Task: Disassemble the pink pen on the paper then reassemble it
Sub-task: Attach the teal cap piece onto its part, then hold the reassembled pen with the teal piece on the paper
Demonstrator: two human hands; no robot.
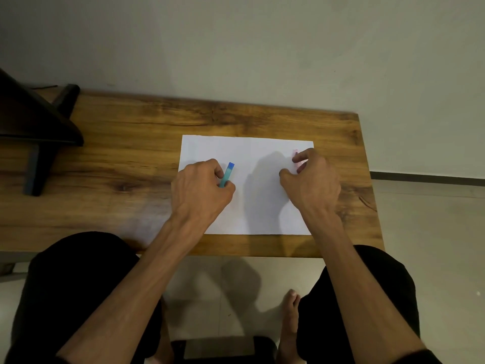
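Observation:
A white sheet of paper (246,153) lies on the wooden table (131,143). My left hand (199,187) is over the sheet's left part and pinches a teal pen with a blue end (227,174), which sticks up and away from the fingers. My right hand (311,177) is over the sheet's right part, fingers curled round the pale pink pen (298,160). Only small pink bits show past the fingertips; the remainder is hidden by the hand.
A dark stand with angled legs (39,127) occupies the table's left end. The wall runs just behind the table. The table's right edge (372,185) is close to my right hand. My knees and a bare foot (290,311) are below the front edge.

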